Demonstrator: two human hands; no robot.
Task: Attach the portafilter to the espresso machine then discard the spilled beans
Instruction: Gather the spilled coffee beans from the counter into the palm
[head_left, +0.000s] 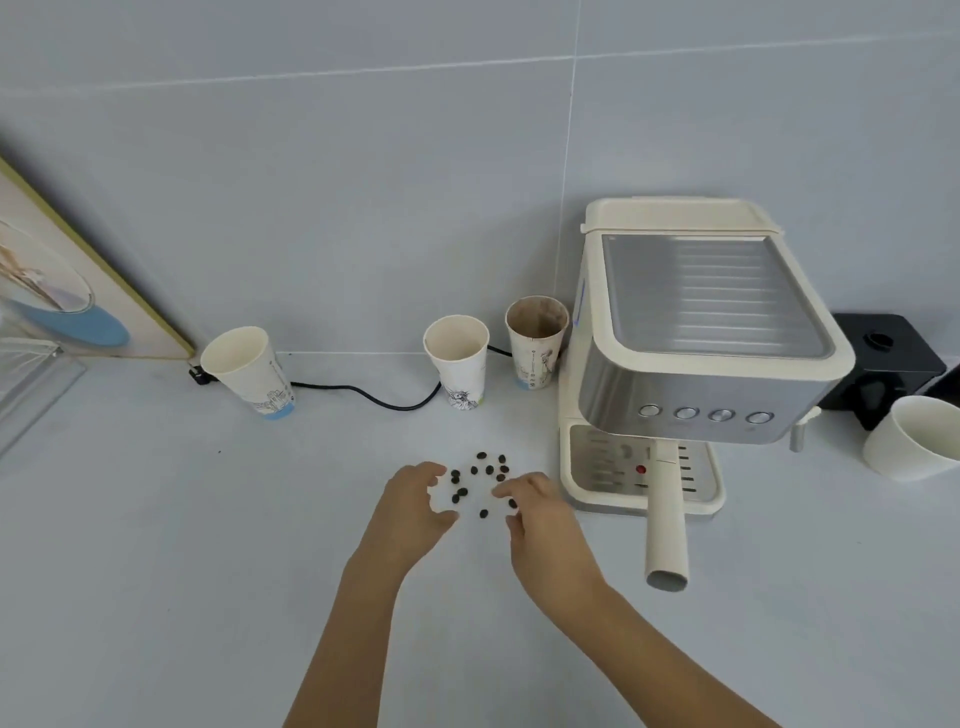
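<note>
A pale, smooth tabletop (156, 545) runs back to a grey tiled wall. Nearest, the left hand (413, 506) and right hand (545, 525) cup inward around the spilled beans (480, 480), each grip loose and curled, grasping nothing yet. Just right, the portafilter (666, 514) already sits in the espresso machine (696, 338), handle jutting forward. Beans may roll away on the slick surface if swept fast, or the right arm may knock that handle. Behind stand paper cups (457, 358).
</note>
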